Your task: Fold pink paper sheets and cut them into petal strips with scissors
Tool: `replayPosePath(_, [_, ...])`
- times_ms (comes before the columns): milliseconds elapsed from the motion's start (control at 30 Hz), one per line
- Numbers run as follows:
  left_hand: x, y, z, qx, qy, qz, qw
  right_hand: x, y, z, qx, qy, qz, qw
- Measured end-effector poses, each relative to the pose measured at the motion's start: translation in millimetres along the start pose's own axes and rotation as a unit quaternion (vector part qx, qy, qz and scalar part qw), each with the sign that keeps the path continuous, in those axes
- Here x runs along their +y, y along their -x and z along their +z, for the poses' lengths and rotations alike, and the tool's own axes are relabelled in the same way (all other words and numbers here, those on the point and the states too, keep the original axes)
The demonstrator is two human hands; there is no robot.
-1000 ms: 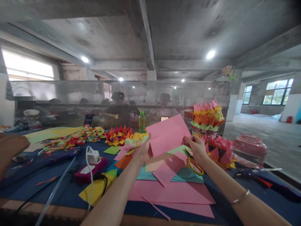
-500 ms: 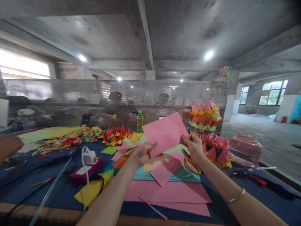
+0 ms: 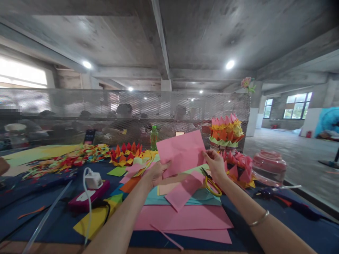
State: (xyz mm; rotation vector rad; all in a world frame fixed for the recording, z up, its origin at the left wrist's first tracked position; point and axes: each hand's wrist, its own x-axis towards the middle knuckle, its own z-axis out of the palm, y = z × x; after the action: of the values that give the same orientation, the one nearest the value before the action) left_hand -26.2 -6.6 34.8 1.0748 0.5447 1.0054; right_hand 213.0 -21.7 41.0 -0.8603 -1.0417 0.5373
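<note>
A sheet of pink paper [image 3: 182, 153] is held up above the table between my two hands. My left hand [image 3: 159, 172] pinches its lower left corner, thumb in front. At the right edge, my right hand [image 3: 214, 161] grips it between thumb and fingers. Yellow-handled scissors [image 3: 212, 186] lie just below my right hand, blades pointing up and left. Under the raised sheet, a smaller pink piece [image 3: 182, 194] rests on blue paper [image 3: 156, 197]. Larger pink sheets [image 3: 185, 217] lie nearer to me, with a thin pink strip [image 3: 166, 237] on them.
Left are a purple power strip [image 3: 90, 195] with a white charger, and paper scraps [image 3: 69, 158]. Folded paper flowers [image 3: 127, 153] and a green bottle [image 3: 154, 137] stand behind. A tiered paper stack [image 3: 227, 130], plastic jar [image 3: 268, 167] and glue gun [image 3: 288, 201] are right. Another person's hand [image 3: 3, 165] shows far left.
The pink sheet has tilted to lie more level, still in both hands. The view has swung slightly right, and the other person's hand has slipped further out at the left edge.
</note>
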Motion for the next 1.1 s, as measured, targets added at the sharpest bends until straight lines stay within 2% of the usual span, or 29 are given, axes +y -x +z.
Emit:
replayPosePath(300, [-0.9, -0.9, -0.1, 0.036, -0.031, 0.034, 0.998, -7.5, 1.5, -0.8, 0.015, -0.012, 0.024, 1.0])
replayPosePath(433, [-0.1, -1.2, -0.8, 0.051, -0.045, 0.049, 0.996, -10.7, 1.8, -0.6, -0.001, -0.04, 0.04, 0.998])
replayPosePath(667, [0.0, -2.4, -2.1, 0.067, -0.044, 0.046, 0.996, -8.1, 0.9, -1.0, -0.042, -0.059, 0.07, 0.995])
replayPosePath(1000, [11.0, 2.9, 1.0, 0.072, -0.042, 0.024, 0.996, -11.7, 1.1, -2.7, -0.035, -0.038, 0.09, 0.995])
replayPosePath(1100, [14.3, 3.3, -0.9, 0.092, -0.05, 0.018, 0.994, -10.4, -1.2, -4.7, -0.038, -0.034, 0.097, 0.994])
